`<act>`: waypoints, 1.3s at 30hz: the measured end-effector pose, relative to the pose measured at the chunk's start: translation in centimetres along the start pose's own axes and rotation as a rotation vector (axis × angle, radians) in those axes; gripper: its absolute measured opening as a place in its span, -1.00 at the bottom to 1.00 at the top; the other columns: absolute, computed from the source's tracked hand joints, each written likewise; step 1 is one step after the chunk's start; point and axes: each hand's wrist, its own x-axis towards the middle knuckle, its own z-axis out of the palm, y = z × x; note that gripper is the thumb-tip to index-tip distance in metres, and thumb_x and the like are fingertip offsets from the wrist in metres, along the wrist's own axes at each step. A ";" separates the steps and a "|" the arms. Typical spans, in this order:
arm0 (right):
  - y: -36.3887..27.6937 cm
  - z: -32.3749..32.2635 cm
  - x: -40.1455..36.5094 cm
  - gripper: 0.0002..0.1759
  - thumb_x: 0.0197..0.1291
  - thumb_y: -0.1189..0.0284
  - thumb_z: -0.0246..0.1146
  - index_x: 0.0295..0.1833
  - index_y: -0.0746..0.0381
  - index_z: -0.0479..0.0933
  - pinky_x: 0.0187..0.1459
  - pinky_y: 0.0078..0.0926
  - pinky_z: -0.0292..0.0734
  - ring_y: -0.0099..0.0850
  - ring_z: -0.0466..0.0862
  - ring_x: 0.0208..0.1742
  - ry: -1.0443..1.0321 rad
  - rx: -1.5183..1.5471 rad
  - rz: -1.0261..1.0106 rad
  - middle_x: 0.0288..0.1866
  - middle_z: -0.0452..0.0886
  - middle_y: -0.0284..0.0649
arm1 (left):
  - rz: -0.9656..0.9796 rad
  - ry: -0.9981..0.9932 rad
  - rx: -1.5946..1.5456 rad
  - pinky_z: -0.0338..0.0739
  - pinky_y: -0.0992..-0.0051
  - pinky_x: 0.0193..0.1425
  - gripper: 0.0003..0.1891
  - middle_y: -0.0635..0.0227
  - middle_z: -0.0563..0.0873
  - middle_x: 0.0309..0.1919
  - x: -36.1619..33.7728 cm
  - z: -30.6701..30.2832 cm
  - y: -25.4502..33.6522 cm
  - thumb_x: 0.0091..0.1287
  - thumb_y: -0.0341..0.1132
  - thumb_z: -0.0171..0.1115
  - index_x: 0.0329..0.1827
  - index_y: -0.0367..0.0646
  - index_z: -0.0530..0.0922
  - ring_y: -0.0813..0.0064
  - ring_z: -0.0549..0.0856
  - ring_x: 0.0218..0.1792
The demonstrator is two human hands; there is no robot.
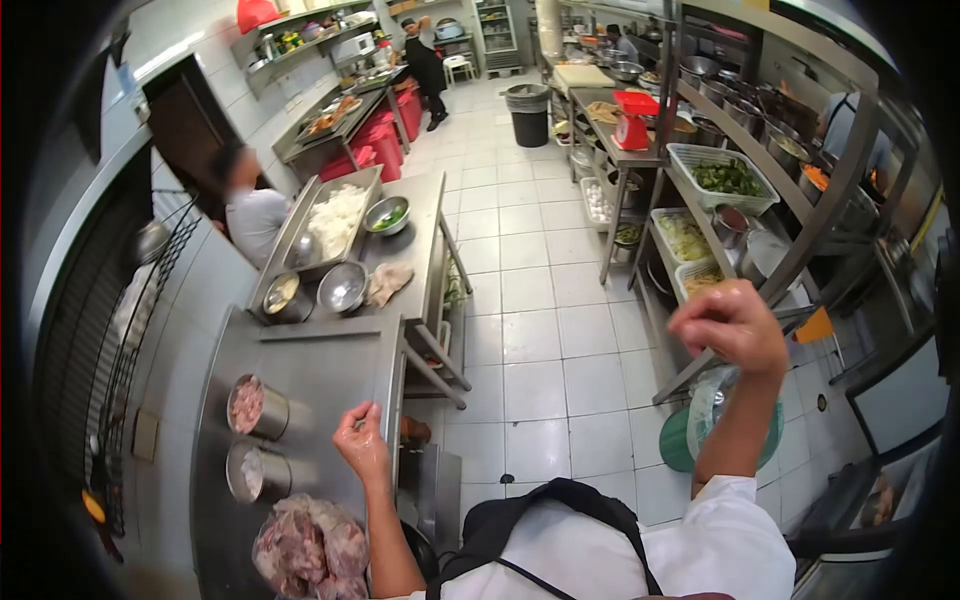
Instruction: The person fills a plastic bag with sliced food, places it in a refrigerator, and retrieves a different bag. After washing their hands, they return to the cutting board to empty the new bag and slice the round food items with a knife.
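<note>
My left hand (363,442) is raised over the right edge of the steel counter (330,365), its fingers curled together and nothing showing in them. A clear plastic bag of raw meat (308,548) lies just below it, on the counter's near end. To its left are a steel pot of pink meat pieces (247,404) and a steel pot with pale contents (247,471). My right hand (735,325) is held up on the right, bent into a loose fist with nothing visible in it. Behind it are the shelf containers; it touches none that I can tell.
A tray of white rice (338,215) and steel bowls (343,287) stand on the table ahead. Tiled floor (530,360) runs between the counters. Right are steel shelves (770,285), a red scale (632,120) and a green bin (680,440). A person (255,210) is at left, another (425,70) farther back.
</note>
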 end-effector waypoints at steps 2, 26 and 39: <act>1.7 -3.0 -0.1 -0.88 0.11 0.55 0.36 -0.31 0.43 0.64 -0.52 -0.56 0.43 -0.52 0.58 -0.56 -0.061 0.077 -0.148 -0.54 0.63 -0.20 | 0.015 -0.041 0.045 0.50 0.59 -0.32 -0.86 0.36 0.69 -0.39 1.1 3.5 -1.1 0.25 -0.47 0.37 -0.24 -0.41 0.67 0.67 0.57 -0.44; 52.2 13.7 -16.5 -0.79 0.10 0.24 0.31 -0.31 0.16 0.66 -0.39 -0.20 0.58 -0.23 0.66 -0.44 0.311 0.013 1.819 -0.47 0.63 -0.14 | 0.137 -0.958 -0.079 0.56 0.55 -0.22 -0.70 0.27 0.74 -0.21 30.4 54.5 3.3 0.22 -0.36 0.40 -0.01 -0.30 0.68 0.58 0.62 -0.37; 83.2 -11.9 29.0 -0.66 0.05 0.22 0.36 -0.54 0.28 0.63 -0.36 -0.24 0.62 -0.24 0.67 -0.54 -0.115 -0.656 1.345 -0.59 0.65 -0.11 | 0.052 -0.572 0.015 0.54 0.56 -0.31 -0.89 0.30 0.74 -0.45 47.3 71.2 1.4 0.18 -0.45 0.41 -0.28 -0.29 0.71 0.60 0.63 -0.44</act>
